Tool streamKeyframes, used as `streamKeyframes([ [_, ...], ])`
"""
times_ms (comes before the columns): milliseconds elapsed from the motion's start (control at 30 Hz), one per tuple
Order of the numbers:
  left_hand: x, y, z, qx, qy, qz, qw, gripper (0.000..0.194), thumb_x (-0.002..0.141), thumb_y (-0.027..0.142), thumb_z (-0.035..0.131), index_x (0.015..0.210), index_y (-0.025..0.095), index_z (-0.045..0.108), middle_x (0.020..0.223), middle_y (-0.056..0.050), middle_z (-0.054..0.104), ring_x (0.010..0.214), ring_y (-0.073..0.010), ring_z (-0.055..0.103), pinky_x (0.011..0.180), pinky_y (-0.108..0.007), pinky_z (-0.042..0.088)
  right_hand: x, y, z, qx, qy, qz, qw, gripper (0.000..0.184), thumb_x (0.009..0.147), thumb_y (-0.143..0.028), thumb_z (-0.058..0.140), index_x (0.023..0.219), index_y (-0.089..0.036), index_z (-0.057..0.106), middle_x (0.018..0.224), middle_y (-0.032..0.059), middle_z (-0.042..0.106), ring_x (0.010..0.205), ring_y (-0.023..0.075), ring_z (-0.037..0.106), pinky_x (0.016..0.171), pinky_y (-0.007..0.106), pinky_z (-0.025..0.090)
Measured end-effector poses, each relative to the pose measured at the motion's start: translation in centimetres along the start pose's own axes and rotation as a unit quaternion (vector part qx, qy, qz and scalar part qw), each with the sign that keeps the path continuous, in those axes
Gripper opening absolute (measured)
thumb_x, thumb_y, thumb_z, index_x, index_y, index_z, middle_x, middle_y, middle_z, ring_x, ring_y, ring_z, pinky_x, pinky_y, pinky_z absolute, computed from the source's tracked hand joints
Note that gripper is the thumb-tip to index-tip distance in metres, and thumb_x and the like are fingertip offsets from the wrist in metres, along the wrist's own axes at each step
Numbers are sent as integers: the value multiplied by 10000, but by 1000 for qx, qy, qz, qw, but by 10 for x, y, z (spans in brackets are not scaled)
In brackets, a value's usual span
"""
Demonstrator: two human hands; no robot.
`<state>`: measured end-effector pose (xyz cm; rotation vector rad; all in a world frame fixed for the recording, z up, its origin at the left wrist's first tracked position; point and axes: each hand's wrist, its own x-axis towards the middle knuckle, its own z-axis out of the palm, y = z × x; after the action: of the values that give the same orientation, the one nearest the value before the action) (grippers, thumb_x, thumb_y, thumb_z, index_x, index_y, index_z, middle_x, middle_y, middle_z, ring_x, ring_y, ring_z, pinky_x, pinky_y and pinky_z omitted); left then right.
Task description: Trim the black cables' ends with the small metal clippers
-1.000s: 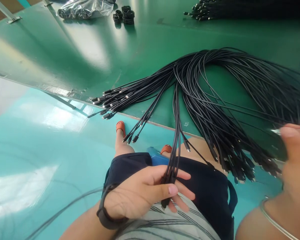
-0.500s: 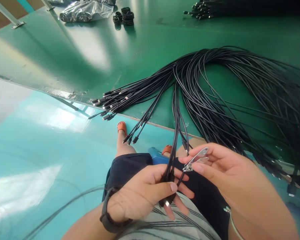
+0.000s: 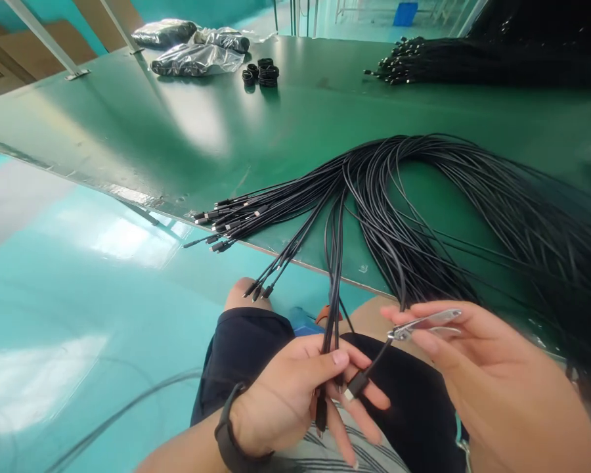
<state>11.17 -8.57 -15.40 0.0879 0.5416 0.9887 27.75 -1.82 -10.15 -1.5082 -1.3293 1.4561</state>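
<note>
My left hand [image 3: 290,378], with a black wristband, pinches a few black USB cables [image 3: 331,315] under the thumb; their plugs hang below the palm. Between thumb and fingers of my right hand [image 3: 502,374] is a silver nail clipper [image 3: 426,323], its jaws pointing left. A single cable passes by those jaws and my right fingertips. Its plug [image 3: 357,386] lies over the spread fingers of my left hand. Whether the jaws touch this cable, I cannot tell. Behind my hands, a large bundle of black cables [image 3: 374,190] arches across the green table [image 3: 295,112].
Loose plug ends [image 3: 226,223] stick out over the table's near edge. Small coils of cable [image 3: 268,73] and plastic-wrapped packs [image 3: 197,59] stand at the back left. Another cable pile [image 3: 423,60] lies at the back right. Several cables rest across my lap.
My right hand with the nail clipper has moved right, away from my left hand. One cable's plug now sits apart from the others, across my left fingers. The view has tilted up.
</note>
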Motion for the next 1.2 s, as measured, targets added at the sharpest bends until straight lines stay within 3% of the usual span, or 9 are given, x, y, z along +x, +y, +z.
streamKeyframes([
  [67, 0, 2, 2, 15, -18, -16, 1000, 230, 885, 286, 613, 964, 80, 678, 812, -137, 762, 566, -192, 735, 392, -206, 569, 2, 0, 1, 5, 22, -36, 999, 92, 812, -338, 731, 875, -291, 683, 902, 0, 776, 770, 207, 753, 697, 239, 634],
  [200, -1, 9, 8, 87, 4, -34, 996, 216, 792, 281, 745, 864, 96, 662, 747, -101, 767, 537, -175, 729, 371, -153, 534, 8, -1, 7, 57, -20, -82, 995, 66, 824, -279, 733, 879, -282, 697, 930, -2, 774, 841, 177, 745, 735, 199, 608],
  [400, -5, 10, 26, 176, 139, 102, 969, 337, 719, 358, 810, 794, 139, 566, 798, -81, 781, 612, -166, 744, 456, -152, 543, 1, 5, 19, 215, -57, -113, 968, 126, 828, -247, 731, 949, -277, 711, 1065, 35, 726, 1060, 244, 675, 860, 331, 590],
  [533, -8, 9, 27, 207, 155, 162, 952, 278, 768, 330, 774, 799, 142, 571, 781, -61, 770, 639, -169, 744, 481, -170, 545, -8, 17, 28, 295, -96, -41, 950, 123, 809, -241, 742, 928, -262, 717, 980, 60, 721, 942, 260, 691, 742, 380, 607],
  [667, -8, 9, 24, 241, 151, 168, 944, 236, 813, 312, 730, 816, 154, 555, 771, -59, 761, 651, -171, 741, 498, -182, 549, -12, 26, 33, 334, -110, 13, 936, 75, 831, -252, 717, 906, -259, 718, 897, 57, 724, 800, 237, 684, 599, 355, 592],
  [900, -8, 11, 27, 227, 160, 144, 950, 297, 781, 363, 758, 785, 147, 553, 780, -59, 755, 652, -160, 733, 502, -177, 540, -17, 27, 35, 360, -90, 50, 927, 70, 834, -248, 716, 904, -250, 713, 895, 68, 738, 744, 224, 682, 542, 336, 593],
  [1067, -7, 9, 27, 209, 158, 140, 955, 304, 766, 354, 772, 785, 143, 555, 700, -29, 727, 623, -154, 722, 480, -168, 523, -19, 22, 35, 314, -69, 20, 947, 58, 823, -257, 732, 880, -265, 739, 891, 66, 757, 738, 220, 709, 532, 310, 619],
  [1200, -6, 10, 25, 207, 154, 129, 958, 255, 790, 319, 750, 798, 141, 568, 691, -21, 714, 620, -152, 717, 476, -170, 523, -19, 17, 37, 229, 3, -15, 973, 22, 793, -268, 759, 808, -260, 745, 837, 47, 767, 720, 200, 725, 554, 242, 609],
])
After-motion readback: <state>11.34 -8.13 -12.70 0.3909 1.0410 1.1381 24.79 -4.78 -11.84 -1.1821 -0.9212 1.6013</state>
